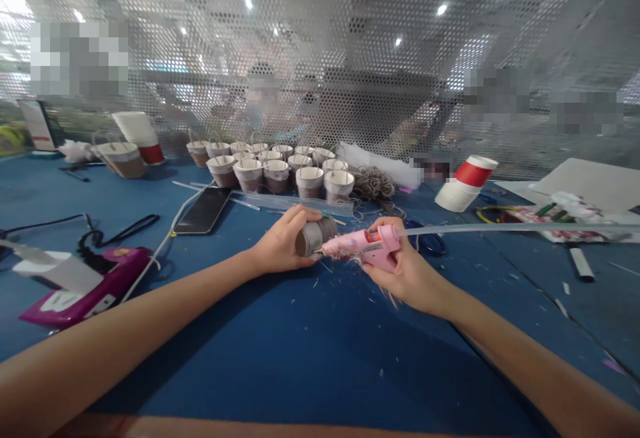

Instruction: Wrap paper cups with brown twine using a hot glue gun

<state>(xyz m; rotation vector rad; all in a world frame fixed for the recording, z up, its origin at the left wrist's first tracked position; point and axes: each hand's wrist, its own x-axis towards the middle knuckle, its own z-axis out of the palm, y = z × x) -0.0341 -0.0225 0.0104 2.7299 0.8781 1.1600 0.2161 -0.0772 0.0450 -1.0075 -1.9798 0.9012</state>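
Observation:
My left hand [286,241] grips a small grey-brown wrapped cup [320,233], tipped on its side above the blue table. In my right hand [407,271] is a pink glue gun [360,245], its nozzle pointing left and at or very near the cup's lower edge; I cannot tell whether it touches. A long clear glue stick [500,229] runs out of the back of the gun to the right. Behind my hands stand several small cups with pale rims and thin handles [310,182]. Clear glue sticks [310,203] lie in front of those cups.
Left: a black phone [204,211], a purple power strip [107,291] with a white plug, and cables. A tangle of twine [373,185] lies behind my right hand, with blue-handled scissors [427,238] nearby. Stacked paper cups [467,185] lean at right. A perforated metal screen [320,45] borders the back.

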